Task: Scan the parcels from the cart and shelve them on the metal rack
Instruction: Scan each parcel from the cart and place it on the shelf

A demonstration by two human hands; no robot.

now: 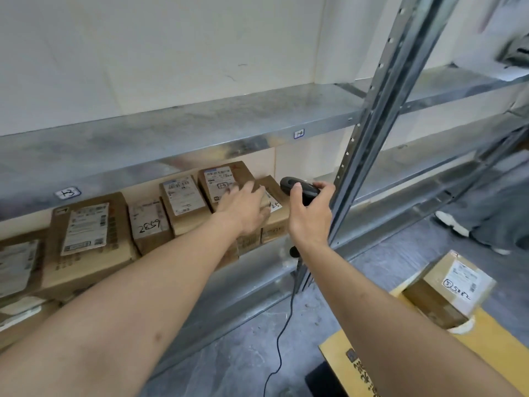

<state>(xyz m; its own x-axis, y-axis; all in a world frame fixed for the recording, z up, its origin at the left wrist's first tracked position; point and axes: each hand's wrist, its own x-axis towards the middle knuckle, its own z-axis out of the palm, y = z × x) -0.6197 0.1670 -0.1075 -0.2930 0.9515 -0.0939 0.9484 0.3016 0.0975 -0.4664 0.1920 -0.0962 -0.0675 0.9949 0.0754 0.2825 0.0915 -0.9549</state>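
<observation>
- Parcels: one brown parcel (449, 290) with a white label sits at about 4 o'clock, nearest the viewer, on a flat yellow-brown cardboard sheet (486, 339) that lies on the grey floor (243, 362).
- A black cable (282, 333) trails across the floor at 6 o'clock and rises toward the scanner.
- Both bare forearms reach forward and up from the lower edge, the left from 8 o'clock, the right from 5 o'clock, both nearly straight.
- The right hand (310, 213), just right of centre, is clenched round the grip of a black handheld scanner (297, 187); its thumb lies on top, and the scanner head points left toward the boxes.
- The left hand (246, 207), at centre, lies palm down with fingers spread and almost straight, pressing on the top of a labelled shelved parcel (226, 181) marked "13"; it grasps nothing.
- Just beside that box, at its right, a smaller parcel (274, 216) shows a label with handwritten digits, partly hidden by the left hand.
- A row of more cardboard parcels runs left toward 9 o'clock on the same level of the metal rack (171, 130); one (150, 224) is marked "2859".
- The shelf edge above carries small tags reading "13" (67, 192) and "14" (299, 134).
- A perforated rack upright (372, 133) stands just right of the right hand.
- At 3 o'clock, a second person's grey trousers and pale shoe (452, 223) stand beyond the rack.
</observation>
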